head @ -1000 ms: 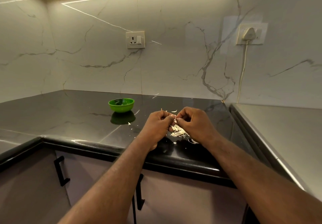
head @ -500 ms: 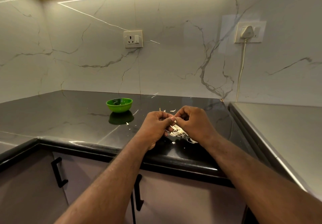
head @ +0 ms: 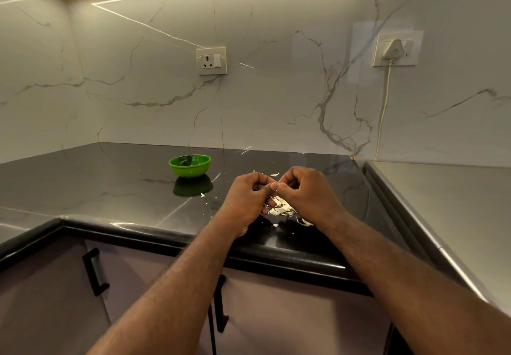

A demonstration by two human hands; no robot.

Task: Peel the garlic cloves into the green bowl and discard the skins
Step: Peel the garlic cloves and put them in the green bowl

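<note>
Garlic (head: pixel 276 190), mostly hidden, is pinched between the curled fingertips of my left hand (head: pixel 249 202) and right hand (head: pixel 307 194), just above papery white skins (head: pixel 280 210) on the glossy black counter (head: pixel 110 183), with the round green bowl (head: pixel 189 165) beyond, left.

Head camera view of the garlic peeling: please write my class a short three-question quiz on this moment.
1. True or false: the green bowl stands on the black counter, apart from the left hand and the right hand.
2. Where do most garlic skins lie? A in the bowl; B on the counter beneath the hands; C on the floor.
3. Fill in: of the two wall sockets, only the ___ one holds a plug.
Key: 1 true; 2 B; 3 right.
</note>
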